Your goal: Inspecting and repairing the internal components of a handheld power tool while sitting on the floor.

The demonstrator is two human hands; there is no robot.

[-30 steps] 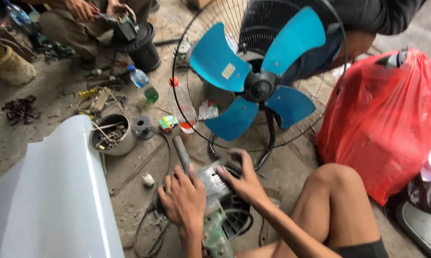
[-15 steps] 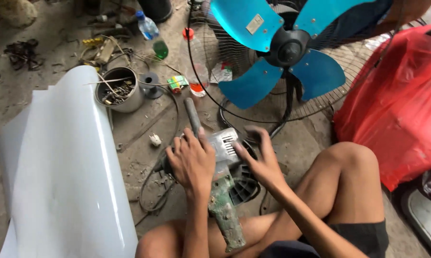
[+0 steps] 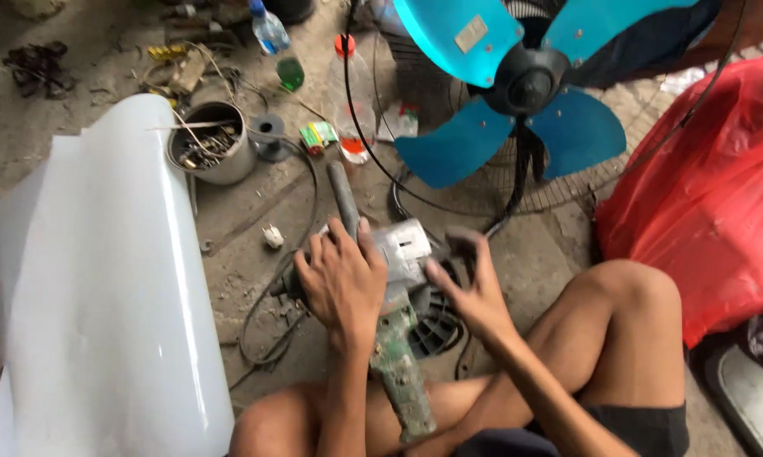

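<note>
An angle grinder [image 3: 398, 338] with a worn green body and a grey metal head lies on the concrete floor between my legs. My left hand [image 3: 343, 283] rests over its head, where the grey side handle [image 3: 344, 199] sticks out away from me. My right hand [image 3: 470, 292] reaches to the right side of the head, fingers spread over the dark round disc guard [image 3: 436, 326]. The grinder's black cord [image 3: 263, 326] loops on the floor to the left.
A blue-bladed fan [image 3: 525, 85] in a wire cage stands just beyond the grinder. A red plastic bag [image 3: 711, 195] sits at right. A curved white sheet [image 3: 102, 288] lies at left. A metal can of scraps [image 3: 208, 152], small bottles and wire litter the far floor.
The view has tilted down and nearer, so fan and clutter slid upward. Both hands stay on the grinder's head; the right hand has shifted slightly lower over the guard.
</note>
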